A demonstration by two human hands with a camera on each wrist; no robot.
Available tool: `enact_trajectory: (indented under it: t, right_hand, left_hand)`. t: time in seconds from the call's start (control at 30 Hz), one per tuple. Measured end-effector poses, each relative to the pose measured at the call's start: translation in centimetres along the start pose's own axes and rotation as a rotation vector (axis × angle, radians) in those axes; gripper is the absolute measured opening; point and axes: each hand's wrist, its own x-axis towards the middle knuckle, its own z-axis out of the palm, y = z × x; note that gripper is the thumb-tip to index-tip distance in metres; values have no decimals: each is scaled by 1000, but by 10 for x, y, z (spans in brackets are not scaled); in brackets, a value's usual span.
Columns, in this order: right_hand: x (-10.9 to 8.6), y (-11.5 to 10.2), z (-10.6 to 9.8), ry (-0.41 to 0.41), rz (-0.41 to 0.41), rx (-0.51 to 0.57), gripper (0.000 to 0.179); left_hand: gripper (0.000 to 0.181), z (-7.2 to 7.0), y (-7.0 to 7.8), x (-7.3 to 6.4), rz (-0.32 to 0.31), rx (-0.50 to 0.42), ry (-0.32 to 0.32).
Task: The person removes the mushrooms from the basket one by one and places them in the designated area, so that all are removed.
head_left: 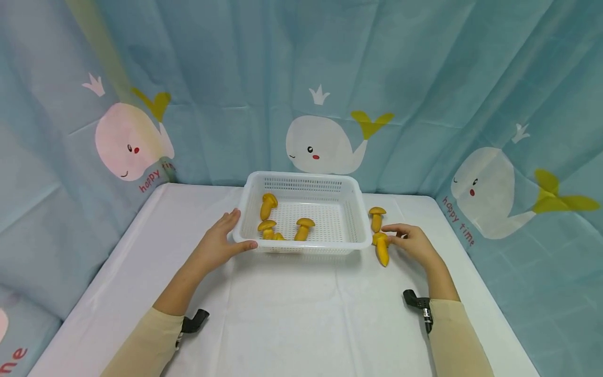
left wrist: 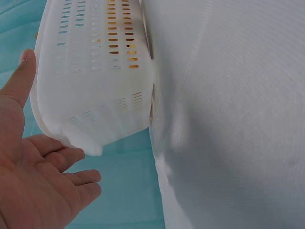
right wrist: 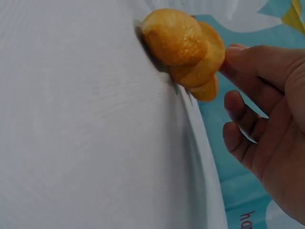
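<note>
My left hand rests at the front left corner of a white plastic basket, its thumb along the front rim and its other fingers by the left side. In the left wrist view those fingers lie loosely at the corner of the basket. Inside sit several yellow mushrooms, one partly hidden by the front wall. To the right of the basket, my right hand pinches the cap edge of a yellow mushroom lying on the table. Just behind it is another mushroom.
A white cloth covers the table. Blue curtains printed with whales hang at the back and both sides, close behind the basket. Black wrist cameras are strapped at both sleeves.
</note>
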Motion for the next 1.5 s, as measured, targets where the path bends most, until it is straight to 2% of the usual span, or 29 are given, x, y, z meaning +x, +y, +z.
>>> enact_trajectory:
  t: [0.3, 0.63, 1.13, 1.5]
  right_hand:
    - [-10, -27, -16, 73, -79, 37, 30]
    - [-7, -58, -28, 117, -178, 6, 29]
    - [1, -112, -40, 92, -225, -46, 32]
    - [6, -151, -36, 51, -239, -23, 33]
  left_hand:
    - [124, 0, -2, 1, 5, 6, -12]
    - [116, -1, -1, 1, -2, -7, -12]
    - [117, -1, 0, 1, -13, -12, -13]
    - [118, -2, -1, 0, 6, -4, -9]
